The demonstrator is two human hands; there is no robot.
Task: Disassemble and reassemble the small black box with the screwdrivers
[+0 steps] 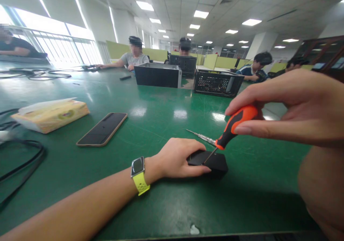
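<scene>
A small black box-like device lies on the green table, and my left hand is closed around its left end, thumb along the near side. In my right hand is a screwdriver with an orange and black handle, pinched between thumb and fingers. It tilts down to the left, its tip at the top face of the black device near my left thumb. Whether the tip sits in a screw is too small to tell. Just behind the device lies a thin clear-handled screwdriver, partly hidden by the orange handle.
A phone and a yellow tissue pack lie to the left on the green table, beside black cables. Farther back stand computer cases. Several people sit around the far side.
</scene>
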